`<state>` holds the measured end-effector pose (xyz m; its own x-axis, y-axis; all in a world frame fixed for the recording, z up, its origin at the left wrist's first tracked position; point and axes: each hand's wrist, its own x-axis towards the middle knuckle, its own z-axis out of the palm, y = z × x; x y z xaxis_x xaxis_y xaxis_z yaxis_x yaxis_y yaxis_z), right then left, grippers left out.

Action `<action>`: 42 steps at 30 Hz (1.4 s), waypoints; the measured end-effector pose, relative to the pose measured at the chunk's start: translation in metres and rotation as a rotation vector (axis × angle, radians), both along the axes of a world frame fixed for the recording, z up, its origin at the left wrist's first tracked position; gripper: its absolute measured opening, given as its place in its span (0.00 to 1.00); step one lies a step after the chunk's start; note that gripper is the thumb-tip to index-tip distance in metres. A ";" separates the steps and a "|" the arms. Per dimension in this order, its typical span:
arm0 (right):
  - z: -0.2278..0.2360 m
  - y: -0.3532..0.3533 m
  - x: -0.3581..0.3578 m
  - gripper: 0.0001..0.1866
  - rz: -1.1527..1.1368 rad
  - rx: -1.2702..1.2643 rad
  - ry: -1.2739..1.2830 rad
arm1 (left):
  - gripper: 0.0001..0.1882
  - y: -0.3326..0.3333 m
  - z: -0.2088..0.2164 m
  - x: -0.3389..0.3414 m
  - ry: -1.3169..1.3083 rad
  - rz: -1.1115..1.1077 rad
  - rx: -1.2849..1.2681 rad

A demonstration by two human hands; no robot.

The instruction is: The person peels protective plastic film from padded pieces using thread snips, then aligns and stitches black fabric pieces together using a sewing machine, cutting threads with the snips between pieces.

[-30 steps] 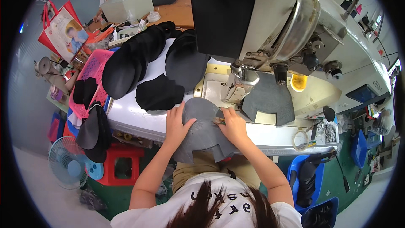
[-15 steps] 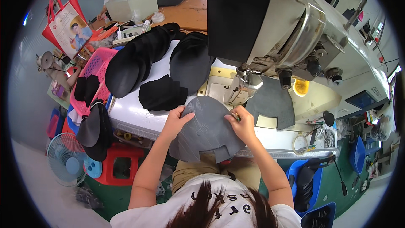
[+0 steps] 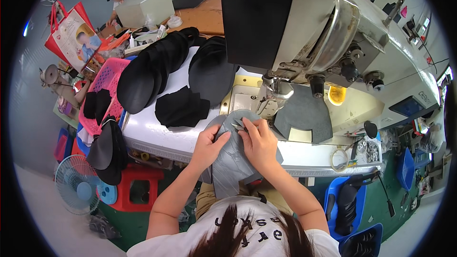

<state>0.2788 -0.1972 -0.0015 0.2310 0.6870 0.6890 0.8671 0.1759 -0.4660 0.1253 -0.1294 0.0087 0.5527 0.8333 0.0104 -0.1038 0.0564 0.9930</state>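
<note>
A grey fabric piece (image 3: pixel 233 162) lies folded over the table's front edge, just in front of the sewing machine's needle (image 3: pixel 272 96). My left hand (image 3: pixel 209 145) grips its left side. My right hand (image 3: pixel 258 143) presses on its right side and pinches what looks like small metal snips (image 3: pixel 236 125) at the fabric's top. The big white and black sewing machine (image 3: pixel 304 28) towers right behind both hands.
Another grey cut piece (image 3: pixel 303 118) lies right of the needle. Stacks of black curved pieces (image 3: pixel 157 69) and a black fabric pile (image 3: pixel 181 107) sit on the left of the white table (image 3: pixel 147 133). A pink basket (image 3: pixel 104 90), red stool (image 3: pixel 138 185) and fan (image 3: pixel 76 185) stand lower left.
The flat rounded grey piece has been folded and drawn in, so it looks narrower. Both hands have come closer together at its top, and my right hand now pinches the snips.
</note>
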 end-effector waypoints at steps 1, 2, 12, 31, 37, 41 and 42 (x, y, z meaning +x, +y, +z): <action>-0.002 0.001 -0.002 0.17 -0.008 0.023 0.008 | 0.09 -0.001 0.000 0.000 0.000 0.009 0.020; -0.004 0.001 -0.004 0.17 -0.015 0.044 0.028 | 0.09 -0.003 0.000 0.001 0.000 0.018 0.039; 0.024 0.015 -0.004 0.26 0.066 0.094 0.312 | 0.09 -0.020 -0.001 0.016 0.116 0.001 0.303; 0.002 0.010 0.010 0.13 0.476 0.146 -0.044 | 0.11 0.016 0.003 -0.005 -0.166 -0.343 -0.444; 0.004 0.010 0.010 0.13 0.611 0.159 -0.229 | 0.14 0.034 0.007 -0.009 0.073 -0.420 -0.255; 0.007 0.005 0.008 0.13 0.692 0.134 -0.310 | 0.07 0.047 0.002 -0.013 0.169 -0.357 -0.180; 0.007 0.005 0.006 0.12 0.697 0.109 -0.323 | 0.07 0.048 0.001 -0.013 0.160 -0.378 -0.169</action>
<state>0.2850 -0.1925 0.0054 -0.4530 0.5244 0.7210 0.6294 0.7608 -0.1579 0.1123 -0.0811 0.0094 0.8022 0.5553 -0.2193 0.1096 0.2242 0.9684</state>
